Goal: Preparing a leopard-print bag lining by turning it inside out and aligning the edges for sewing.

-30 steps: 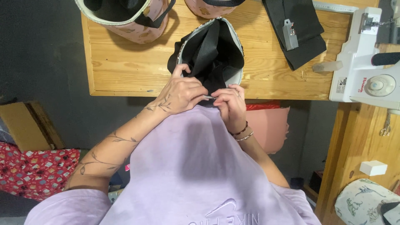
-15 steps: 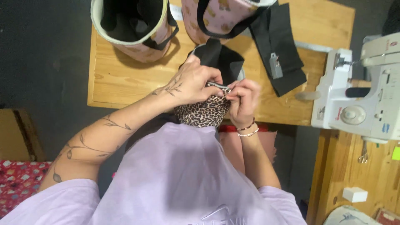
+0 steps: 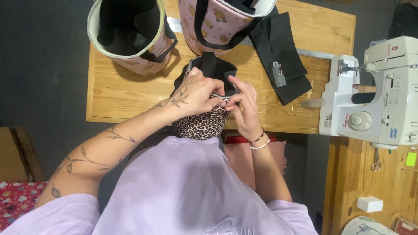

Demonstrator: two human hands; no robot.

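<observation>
At the near edge of the worktop, a small leopard-print pouch with a black lining was held between both hands, partly over the edge and against the person's lilac shirt. A second before, mostly the black lining had been shown, standing open like a mouth; by this moment the spotted outer fabric had been brought into view at the bottom, while the lining rose above the hands. From that change it was judged that the pouch was being turned or its lining worked into place, and that the work was about midway.

The left hand was laid over the pouch's top rim, fingers curled down and closed on the fabric, the tattooed forearm angled in from the lower left. The right hand was set just beside it, thumb and forefinger pinched narrowly on the rim; what exactly was pinched, perhaps a zip edge, could not be made out.

Beyond the pouch, two pink printed bags with black straps were stood on the worktop, and a folded black cloth with a grey clip was laid to the right. A white sewing machine was placed on the neighbouring surface.
</observation>
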